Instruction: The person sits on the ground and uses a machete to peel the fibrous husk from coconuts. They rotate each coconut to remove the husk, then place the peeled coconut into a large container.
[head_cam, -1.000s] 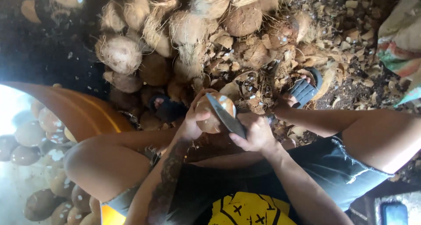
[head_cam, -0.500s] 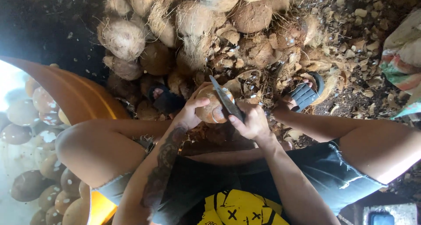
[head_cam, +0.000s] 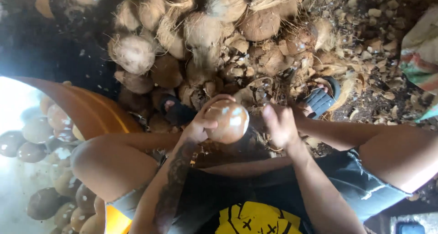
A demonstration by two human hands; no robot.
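Two hands, left hand [head_cam: 200, 124] gripping peeled coconut [head_cam: 227, 121], right hand [head_cam: 279, 125] just beside

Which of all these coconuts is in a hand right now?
The smooth brown peeled coconut gripped by the left hand; the husked coconuts lie piled beyond, untouched.

The ground [head_cam: 392, 97] is bare dirt strewn with husk scraps and shell chips [head_cam: 365, 42]. Taking the dark sandal [head_cam: 321, 99] as landmark: a heap of fibrous unhusked coconuts [head_cam: 200, 33] lies on the ground to its upper left, reaching the top edge. A second dark sandal [head_cam: 175, 110] rests well to its left, at the foot of that heap. Far left of the sandal, an orange tub [head_cam: 86, 108] stands on the ground, with smooth peeled coconuts [head_cam: 41, 133] beyond its rim.
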